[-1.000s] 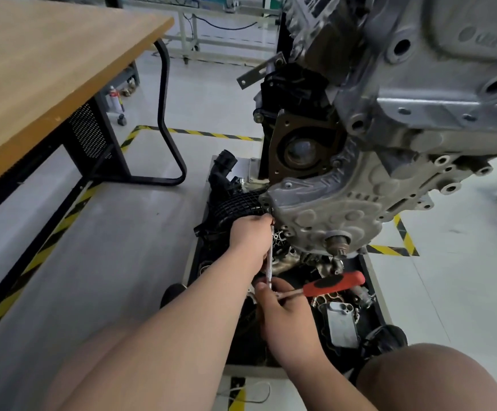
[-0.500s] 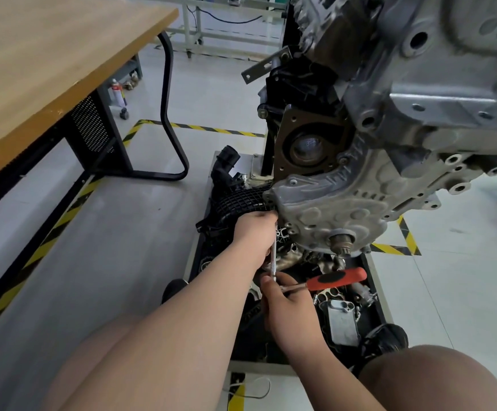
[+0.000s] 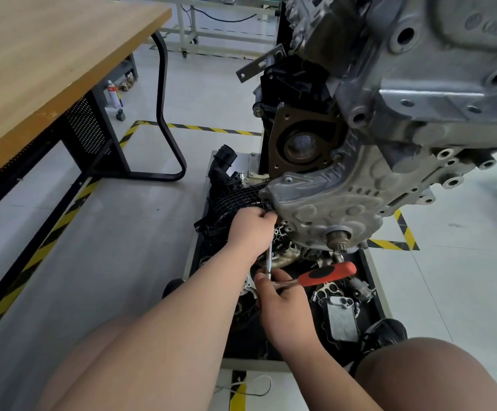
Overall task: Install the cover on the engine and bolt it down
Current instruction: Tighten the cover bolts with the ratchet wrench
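Bolting cover (image 3: 330, 200), 9 o'clock edge: pinching extension (image 3: 269, 256) with left hand (image 3: 253, 226), gripping ratchet (image 3: 327, 272) with right hand (image 3: 283, 301). Next likely needs square, seated swing.

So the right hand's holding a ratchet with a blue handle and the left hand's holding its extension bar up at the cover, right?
Not quite: the ratchet has an orange-red handle, not blue, as the head view shows. The rest holds: the right hand holds it and the left hand holds its extension bar up at the cover.
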The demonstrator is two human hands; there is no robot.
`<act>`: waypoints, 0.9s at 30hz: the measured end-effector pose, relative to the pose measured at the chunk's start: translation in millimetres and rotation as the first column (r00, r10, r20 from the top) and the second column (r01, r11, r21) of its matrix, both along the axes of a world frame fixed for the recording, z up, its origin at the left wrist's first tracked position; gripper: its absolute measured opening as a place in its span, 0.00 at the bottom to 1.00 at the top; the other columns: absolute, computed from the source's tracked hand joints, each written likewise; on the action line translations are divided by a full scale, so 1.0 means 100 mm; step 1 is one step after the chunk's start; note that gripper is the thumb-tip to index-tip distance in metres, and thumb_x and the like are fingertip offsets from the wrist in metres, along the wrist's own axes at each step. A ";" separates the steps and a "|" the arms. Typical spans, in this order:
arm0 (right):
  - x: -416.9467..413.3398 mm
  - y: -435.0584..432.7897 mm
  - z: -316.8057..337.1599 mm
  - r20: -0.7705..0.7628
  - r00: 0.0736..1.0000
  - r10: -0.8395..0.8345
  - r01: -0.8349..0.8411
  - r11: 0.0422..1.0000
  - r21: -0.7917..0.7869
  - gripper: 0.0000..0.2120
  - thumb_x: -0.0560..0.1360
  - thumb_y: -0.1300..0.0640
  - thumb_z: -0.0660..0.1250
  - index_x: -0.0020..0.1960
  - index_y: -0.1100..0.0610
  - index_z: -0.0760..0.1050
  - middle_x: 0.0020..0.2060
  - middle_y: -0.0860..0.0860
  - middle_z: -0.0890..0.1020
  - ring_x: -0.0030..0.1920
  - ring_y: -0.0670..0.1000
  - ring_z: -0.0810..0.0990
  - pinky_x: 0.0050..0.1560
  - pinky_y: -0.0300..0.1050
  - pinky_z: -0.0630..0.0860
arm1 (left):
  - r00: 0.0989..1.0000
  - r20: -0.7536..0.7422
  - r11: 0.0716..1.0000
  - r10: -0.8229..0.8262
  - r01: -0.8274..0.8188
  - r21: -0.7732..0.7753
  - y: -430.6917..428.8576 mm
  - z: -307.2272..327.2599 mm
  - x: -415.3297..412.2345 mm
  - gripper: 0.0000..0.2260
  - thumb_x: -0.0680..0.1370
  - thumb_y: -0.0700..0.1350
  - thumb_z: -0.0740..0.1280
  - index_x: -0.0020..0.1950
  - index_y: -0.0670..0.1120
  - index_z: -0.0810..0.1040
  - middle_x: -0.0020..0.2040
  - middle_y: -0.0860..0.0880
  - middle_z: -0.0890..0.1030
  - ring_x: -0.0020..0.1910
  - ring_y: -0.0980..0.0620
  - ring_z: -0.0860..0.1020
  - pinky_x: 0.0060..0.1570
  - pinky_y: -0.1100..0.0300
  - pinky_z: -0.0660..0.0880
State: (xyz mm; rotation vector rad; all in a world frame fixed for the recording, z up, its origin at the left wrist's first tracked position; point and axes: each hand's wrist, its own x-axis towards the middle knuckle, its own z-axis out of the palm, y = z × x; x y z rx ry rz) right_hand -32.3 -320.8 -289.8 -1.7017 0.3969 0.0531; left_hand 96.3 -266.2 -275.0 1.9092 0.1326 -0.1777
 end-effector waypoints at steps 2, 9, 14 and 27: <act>0.00 0.00 0.01 0.006 1.000 0.004 -0.004 1.000 0.015 0.11 0.78 0.55 0.64 0.37 0.50 0.74 0.22 0.43 0.68 0.23 0.44 0.63 0.26 0.39 0.62 | 1.000 0.003 1.000 -0.010 0.010 0.013 0.01 0.01 0.00 0.15 0.77 0.47 0.64 0.33 0.41 0.75 0.26 0.50 0.69 0.27 0.52 0.67 0.26 0.62 0.63; 0.03 -0.05 0.06 -0.057 0.998 -0.041 0.053 0.973 0.224 0.12 0.78 0.57 0.62 0.42 0.64 0.75 0.26 0.52 0.69 0.26 0.49 0.63 0.26 0.40 0.61 | 0.990 -0.131 0.993 0.057 -0.070 -0.099 -0.01 0.05 0.03 0.12 0.78 0.46 0.62 0.38 0.41 0.77 0.27 0.48 0.69 0.28 0.49 0.67 0.28 0.62 0.63; 0.07 0.00 0.05 -0.252 0.965 -0.074 0.228 0.709 0.667 0.14 0.80 0.52 0.59 0.47 0.58 0.80 0.25 0.51 0.68 0.22 0.48 0.61 0.29 0.42 0.64 | 0.911 -0.412 0.943 0.003 -0.140 -0.302 0.01 0.12 0.01 0.14 0.81 0.47 0.59 0.41 0.44 0.79 0.27 0.49 0.65 0.22 0.55 0.60 0.18 0.69 0.55; 0.09 0.07 0.02 -0.260 0.964 -0.050 0.264 0.237 0.935 0.10 0.71 0.51 0.64 0.40 0.56 0.82 0.23 0.48 0.66 0.18 0.46 0.61 0.24 0.38 0.67 | 0.720 -0.686 0.322 -0.104 -0.629 -0.708 0.34 0.35 -0.13 0.19 0.83 0.45 0.53 0.47 0.32 0.76 0.41 0.38 0.78 0.41 0.43 0.79 0.26 0.56 0.79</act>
